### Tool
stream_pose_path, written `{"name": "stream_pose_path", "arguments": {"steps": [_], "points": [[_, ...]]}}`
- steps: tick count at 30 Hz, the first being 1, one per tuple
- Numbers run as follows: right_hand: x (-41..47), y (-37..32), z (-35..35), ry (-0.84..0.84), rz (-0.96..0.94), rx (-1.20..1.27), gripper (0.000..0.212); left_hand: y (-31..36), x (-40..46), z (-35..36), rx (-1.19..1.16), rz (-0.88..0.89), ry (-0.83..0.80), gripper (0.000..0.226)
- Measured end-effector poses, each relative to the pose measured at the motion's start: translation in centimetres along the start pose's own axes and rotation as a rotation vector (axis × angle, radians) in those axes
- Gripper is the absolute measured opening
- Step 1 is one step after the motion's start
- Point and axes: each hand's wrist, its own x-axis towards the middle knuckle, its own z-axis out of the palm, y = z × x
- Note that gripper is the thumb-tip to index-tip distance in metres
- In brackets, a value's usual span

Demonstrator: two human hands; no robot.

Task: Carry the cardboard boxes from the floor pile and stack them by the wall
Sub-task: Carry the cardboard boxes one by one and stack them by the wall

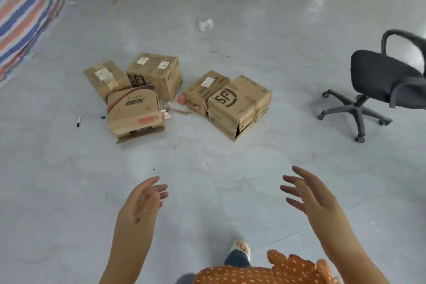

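Brown cardboard boxes [161, 90] with black SF marks lay on pale grey tiles [230, 191]; at 10 o'clock, blue-orange-white striped tarp [30, 7]; at 3 o'clock, black chair [380, 76]; orange white-dotted garment [253, 274] at 6 o'clock

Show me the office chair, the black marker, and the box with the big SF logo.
office chair [378, 69], head view, seat
black marker [78, 121], head view, barrel
SF box [237, 101], head view, top face
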Motion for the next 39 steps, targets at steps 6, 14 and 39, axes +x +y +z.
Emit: {"name": "stream_pose_path", "arguments": {"steps": [6, 14, 39], "points": [[11.5, -2.4, 0.2, -0.04, 0.054, -0.048, 0.026, 2.4, 10.4, 6.5, 0.093, -0.031, -0.061, 0.024], [28.0, -2.1, 4.1, 0.072, 0.187, -0.028, 0.026, 1.8, 29.9, 12.7, 0.144, -0.116, -0.078, 0.023], [79.6, 25.4, 19.9, 0.206, 1.079, 0.098, 0.024, -28.2, 86.2, 46.0, 0.737, -0.603, -0.448, 0.026]]}}
